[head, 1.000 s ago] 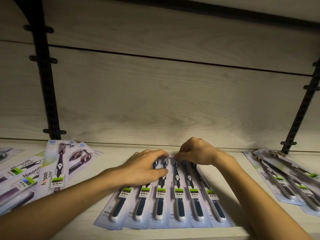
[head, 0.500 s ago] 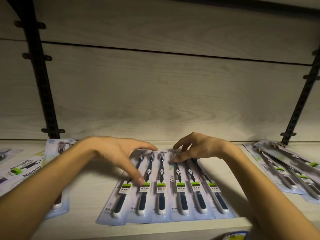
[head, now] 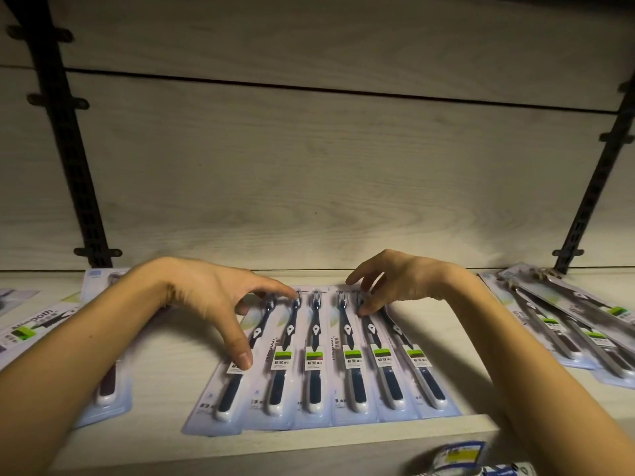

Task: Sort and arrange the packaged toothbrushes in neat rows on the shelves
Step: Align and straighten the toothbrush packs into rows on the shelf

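The row of toothbrush packs (head: pixel 323 365) lies on the shelf (head: pixel 165 379), long axes pointing away from me. My left hand (head: pixel 213 304) arches over the leftmost pack (head: pixel 225 383), thumb touching; my right hand's (head: pixel 395 283) fingertips (head: pixel 362 309) press the far ends, neither grasping.

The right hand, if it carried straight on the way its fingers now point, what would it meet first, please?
The right hand has fingers angled down and leftward; they would most likely press the clear-fronted packs of dark-handled toothbrushes near the brush heads, which they seem already to touch. Depth is unclear.

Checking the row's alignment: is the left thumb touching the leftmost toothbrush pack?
Touching: the head view shows the left hand thumb tip pressed on the leftmost toothbrush pack.
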